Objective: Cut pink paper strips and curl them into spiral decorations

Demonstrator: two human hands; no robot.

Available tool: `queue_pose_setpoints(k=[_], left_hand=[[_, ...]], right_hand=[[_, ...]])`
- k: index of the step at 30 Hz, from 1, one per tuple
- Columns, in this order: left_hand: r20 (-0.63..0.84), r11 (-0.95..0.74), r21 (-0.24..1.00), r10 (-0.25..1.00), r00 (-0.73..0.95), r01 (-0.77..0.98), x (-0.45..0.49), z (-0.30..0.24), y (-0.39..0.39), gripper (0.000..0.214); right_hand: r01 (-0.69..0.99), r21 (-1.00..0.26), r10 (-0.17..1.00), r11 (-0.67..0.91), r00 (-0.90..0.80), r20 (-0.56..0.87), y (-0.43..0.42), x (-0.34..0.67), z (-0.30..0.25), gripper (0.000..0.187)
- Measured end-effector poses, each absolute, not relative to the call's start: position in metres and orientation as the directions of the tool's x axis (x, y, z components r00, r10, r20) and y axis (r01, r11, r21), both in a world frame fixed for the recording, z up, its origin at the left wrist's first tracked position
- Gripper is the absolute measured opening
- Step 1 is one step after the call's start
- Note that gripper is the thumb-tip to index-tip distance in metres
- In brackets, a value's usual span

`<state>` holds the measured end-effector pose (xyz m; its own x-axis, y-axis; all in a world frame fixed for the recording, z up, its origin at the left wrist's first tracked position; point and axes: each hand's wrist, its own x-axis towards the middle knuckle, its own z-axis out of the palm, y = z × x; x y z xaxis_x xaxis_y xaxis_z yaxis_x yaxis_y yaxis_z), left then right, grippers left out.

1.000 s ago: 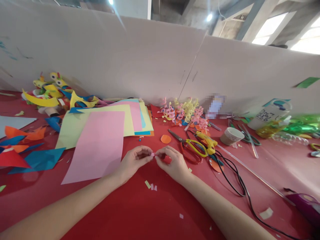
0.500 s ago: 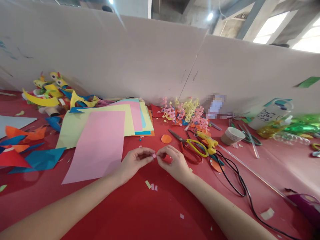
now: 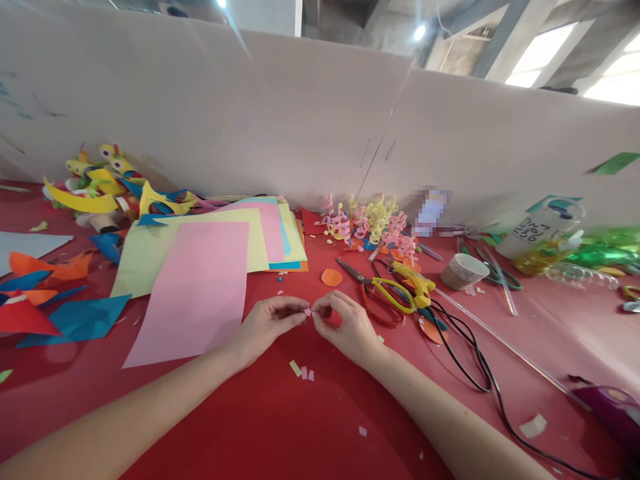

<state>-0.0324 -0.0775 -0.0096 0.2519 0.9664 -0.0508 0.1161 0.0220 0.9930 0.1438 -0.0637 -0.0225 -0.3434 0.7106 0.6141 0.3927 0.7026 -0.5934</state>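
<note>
Thumb and fingers of my left hand [image 3: 270, 325] are pinched on a small pink piece of paper [image 3: 307, 312] above the red table. My right hand [image 3: 347, 327] is closed in a pinch too, its fingertips meeting the other side of the same piece. On the tabletop below lie a yellow-green paper strip [image 3: 295, 368] and two little pink scraps [image 3: 307, 375]. A large pink sheet [image 3: 200, 287] is beside my left wrist, over a yellow sheet [image 3: 137, 267]. An orange paper disc [image 3: 331, 277] lies just beyond my fingertips.
Red-handled scissors [image 3: 367, 287] and a yellow glue gun [image 3: 415, 283] with a black cord lie right of centre. Behind them are pink and yellow paper curls [image 3: 373, 223]. A paper cup [image 3: 465, 271] stands farther right. Cut coloured paper [image 3: 75, 320] covers the left. A white partition [image 3: 225, 113] borders the back.
My hands and the pink piece between them are almost unmoved. The whole view has shifted very slightly.
</note>
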Motion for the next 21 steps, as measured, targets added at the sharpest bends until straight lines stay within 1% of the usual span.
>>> queue_pose_setpoints(k=[2, 5, 8, 11, 14, 17, 21], left_hand=[[-0.041, 0.014, 0.994, 0.969, 0.243, 0.112, -0.0327, -0.011, -0.0772, 0.015], [-0.053, 0.027, 0.995, 0.961, 0.272, 0.099, -0.0333, -0.0112, -0.0771, 0.015], [-0.088, 0.08, 0.996, 0.948, 0.306, 0.039, -0.0343, -0.0096, -0.0768, 0.018], [-0.124, 0.135, 0.991, 0.942, 0.312, -0.013, -0.0352, -0.0072, -0.0761, 0.017], [-0.133, 0.149, 0.988, 0.937, 0.323, -0.026, -0.0361, -0.0059, -0.0751, 0.011], [-0.133, 0.155, 0.987, 0.923, 0.361, -0.033, -0.0368, -0.0069, -0.0741, 0.009], [-0.111, 0.129, 0.991, 0.919, 0.378, -0.022, -0.0364, -0.0093, -0.0741, 0.01]], right_hand=[[0.379, -0.603, 0.712, 0.702, -0.343, 0.613, -0.0638, 0.1442, -0.0212, 0.011], [0.371, -0.613, 0.717, 0.697, -0.352, 0.602, -0.0633, 0.1448, -0.021, 0.011], [0.342, -0.668, 0.749, 0.661, -0.363, 0.554, -0.0619, 0.1459, -0.0223, 0.01], [0.266, -0.781, 0.806, 0.566, -0.38, 0.454, -0.0604, 0.1469, -0.0236, 0.006], [0.168, -0.88, 0.844, 0.445, -0.406, 0.349, -0.0596, 0.1467, -0.0245, 0.005], [0.101, -0.932, 0.865, 0.349, -0.417, 0.278, -0.0593, 0.1458, -0.0256, 0.007], [0.052, -0.962, 0.889, 0.27, -0.397, 0.228, -0.0587, 0.1456, -0.0255, 0.011]])
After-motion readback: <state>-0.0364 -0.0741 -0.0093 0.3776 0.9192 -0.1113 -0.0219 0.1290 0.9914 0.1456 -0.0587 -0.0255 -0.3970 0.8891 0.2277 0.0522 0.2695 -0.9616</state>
